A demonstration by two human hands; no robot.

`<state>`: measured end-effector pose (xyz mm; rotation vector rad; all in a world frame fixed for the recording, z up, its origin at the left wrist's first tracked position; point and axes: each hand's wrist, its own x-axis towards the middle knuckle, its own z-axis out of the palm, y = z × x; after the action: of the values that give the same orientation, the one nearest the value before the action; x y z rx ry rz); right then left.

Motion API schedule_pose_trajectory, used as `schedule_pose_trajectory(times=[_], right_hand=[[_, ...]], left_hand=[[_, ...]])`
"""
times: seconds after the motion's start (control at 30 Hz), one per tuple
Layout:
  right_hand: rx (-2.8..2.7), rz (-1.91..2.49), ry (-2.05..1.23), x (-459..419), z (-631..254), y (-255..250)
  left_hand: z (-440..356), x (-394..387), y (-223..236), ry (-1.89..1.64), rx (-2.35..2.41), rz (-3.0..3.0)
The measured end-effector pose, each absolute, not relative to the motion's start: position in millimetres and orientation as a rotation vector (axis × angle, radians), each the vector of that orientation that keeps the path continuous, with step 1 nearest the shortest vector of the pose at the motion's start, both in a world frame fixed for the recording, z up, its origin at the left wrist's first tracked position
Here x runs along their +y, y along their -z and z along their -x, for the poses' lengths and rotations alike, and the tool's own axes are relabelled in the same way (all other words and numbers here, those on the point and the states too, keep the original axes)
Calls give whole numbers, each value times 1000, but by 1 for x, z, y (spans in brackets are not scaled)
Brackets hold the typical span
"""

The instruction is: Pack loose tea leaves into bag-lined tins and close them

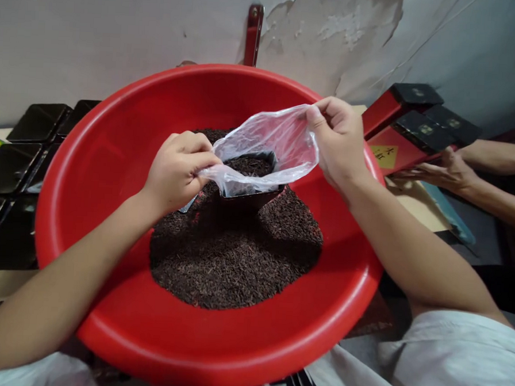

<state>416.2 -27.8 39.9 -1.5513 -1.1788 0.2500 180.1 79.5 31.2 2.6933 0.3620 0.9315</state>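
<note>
A clear plastic bag (281, 139) lines a dark square tin (250, 202) that stands on loose tea leaves (232, 266) in a big red basin (206, 351). Dark leaves also fill the tin inside the bag. My left hand (181, 166) pinches the bag's rim on the left. On the right, my right hand (338, 134) grips the opposite edge between thumb and fingers. The bag's mouth is stretched wide between both hands. Beside the tin, a small shiny edge of something (188, 205) pokes out of the leaves, mostly hidden under my left hand.
Several dark open tins (12, 168) sit left of the basin. To the right, another person's hands (451, 171) hold red tins with black lids (420, 132). A narrow red object (253, 37) leans on the peeling wall (330, 30) behind.
</note>
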Motion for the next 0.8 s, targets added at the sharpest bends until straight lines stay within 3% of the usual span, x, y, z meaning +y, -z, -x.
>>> schedule_pose_trajectory(times=[0.5, 0.67, 0.73, 0.8], right_hand=[[-1070, 1588, -499, -34, -421, -53], [-936, 1617, -545, -36, -426, -57], [-937, 1728, -564, -34, -441, -47], [-1166, 1945, -613, -32, -458, -28]], left_hand=[[-177, 39, -51, -997, 28, -2769], [-182, 46, -10, -1668, 529, -2116], [-186, 61, 19, -1681, 813, -1910], [-190, 78, 47, -1353, 948, -1915]])
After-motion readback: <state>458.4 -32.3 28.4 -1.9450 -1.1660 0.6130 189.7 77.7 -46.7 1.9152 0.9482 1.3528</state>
